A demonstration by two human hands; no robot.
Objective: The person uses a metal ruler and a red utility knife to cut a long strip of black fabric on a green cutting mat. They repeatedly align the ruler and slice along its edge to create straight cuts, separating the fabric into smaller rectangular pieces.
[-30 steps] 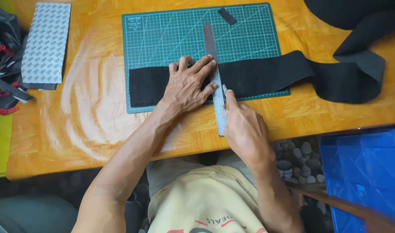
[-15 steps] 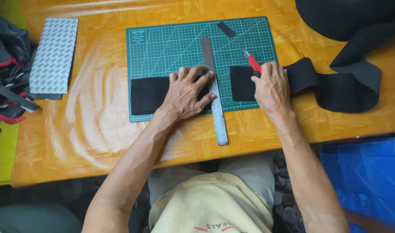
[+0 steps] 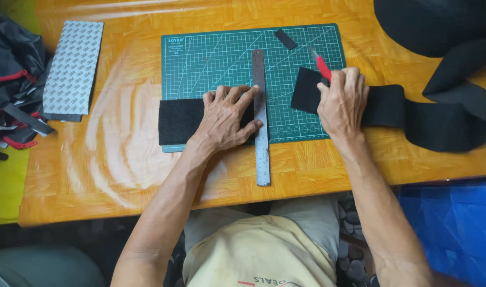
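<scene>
Left hand (image 3: 227,119) flat, fingers spread on cut black strip (image 3: 179,120) left of steel ruler (image 3: 261,117), right hand (image 3: 343,101) right of ruler, fingers gripping red knife (image 3: 323,67), resting on long black strip (image 3: 402,111)

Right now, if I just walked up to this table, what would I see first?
You'd probably spot the green cutting mat in the middle of the orange wooden table, with a metal ruler lying across it. The left hand presses on a short black strip beside the ruler. The right hand holds a red cutter and rests on a long black band trailing off to the right.
</scene>
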